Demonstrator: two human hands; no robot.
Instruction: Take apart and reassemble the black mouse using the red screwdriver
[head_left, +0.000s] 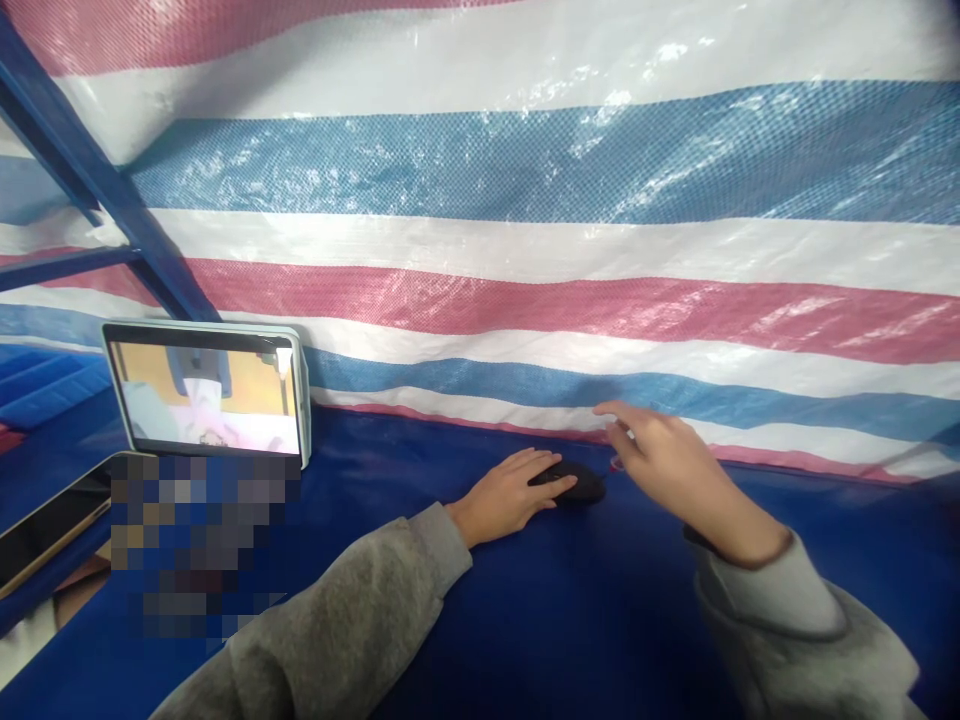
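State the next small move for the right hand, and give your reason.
I'd probably bring the right hand in to the right end of the black mouse, to help steady it. The left hand has its fingers over the mouse's left part only, so the right end looks uncovered, and the right hand is close by without appearing to touch it.

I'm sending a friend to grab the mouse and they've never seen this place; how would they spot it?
Find the blue table below the striped sheet. Near the sheet's bottom edge, the left hand rests on the mouse. Unlike the flat phone and propped screen farther left, it is small, black and rounded.
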